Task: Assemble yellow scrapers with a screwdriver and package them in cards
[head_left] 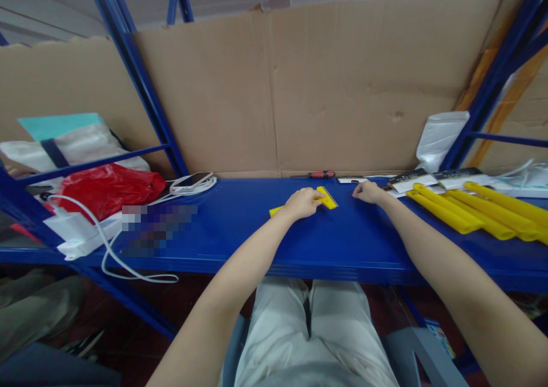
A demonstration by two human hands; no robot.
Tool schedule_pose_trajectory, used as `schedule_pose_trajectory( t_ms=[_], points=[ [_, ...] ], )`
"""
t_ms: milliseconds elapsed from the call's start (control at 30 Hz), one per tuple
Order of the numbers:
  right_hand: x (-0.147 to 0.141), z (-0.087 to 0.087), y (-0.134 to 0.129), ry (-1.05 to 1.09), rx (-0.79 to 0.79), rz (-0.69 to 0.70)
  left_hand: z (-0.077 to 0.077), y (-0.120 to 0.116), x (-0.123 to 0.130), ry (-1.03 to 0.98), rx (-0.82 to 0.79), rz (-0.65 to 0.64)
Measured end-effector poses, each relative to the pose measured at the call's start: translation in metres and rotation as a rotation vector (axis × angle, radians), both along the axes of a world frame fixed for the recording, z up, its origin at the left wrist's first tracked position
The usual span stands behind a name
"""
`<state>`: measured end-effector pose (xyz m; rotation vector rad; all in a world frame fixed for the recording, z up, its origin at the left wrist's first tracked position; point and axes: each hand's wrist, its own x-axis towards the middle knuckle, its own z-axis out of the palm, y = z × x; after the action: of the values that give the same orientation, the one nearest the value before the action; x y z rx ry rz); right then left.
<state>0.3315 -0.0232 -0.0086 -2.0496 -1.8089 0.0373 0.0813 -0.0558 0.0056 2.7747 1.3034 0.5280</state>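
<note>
My left hand (pixel 302 203) is closed around the handle of a yellow scraper (pixel 327 198) over the middle of the blue table. The scraper's wide head with a thin edge points right, and its handle end sticks out to the left of my hand. To the right, my right hand (pixel 367 192) is curled with the fingers together; whether something small is in them is hidden. Just behind that hand lies a flat white-and-dark piece (pixel 351 180). A red-and-black screwdriver (pixel 322 174) lies along the cardboard behind both hands.
Several yellow handles (pixel 479 213) lie at the right, with black-and-white packets (pixel 411 180) behind them. On the left are a phone (pixel 194 180) on coiled cable, a red plastic bag (pixel 109 190) and a white power strip (pixel 92 238). Cardboard (pixel 274 90) walls the back.
</note>
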Motion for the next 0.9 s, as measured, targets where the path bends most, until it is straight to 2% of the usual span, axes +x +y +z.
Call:
schedule_pose_trajectory(
  t_ms=[100, 300, 400, 600, 900],
  points=[
    [-0.012, 0.007, -0.007, 0.065, -0.087, -0.006, -0.001, 0.001, 0.000, 0.004, 0.005, -0.012],
    [-0.046, 0.019, -0.023, 0.545, 0.128, 0.226, -0.003, 0.003, 0.000, 0.008, 0.050, -0.020],
    [-0.060, 0.019, -0.025, 0.702, 0.157, 0.309, -0.003, 0.002, 0.001, 0.011, 0.071, -0.037],
    [-0.071, 0.015, -0.024, 0.710, 0.140, 0.283, -0.002, -0.001, 0.003, 0.016, 0.124, -0.117],
    [-0.072, 0.013, -0.024, 0.672, 0.160, 0.273, 0.000, -0.007, 0.005, 0.060, 0.143, -0.097]
  ],
)
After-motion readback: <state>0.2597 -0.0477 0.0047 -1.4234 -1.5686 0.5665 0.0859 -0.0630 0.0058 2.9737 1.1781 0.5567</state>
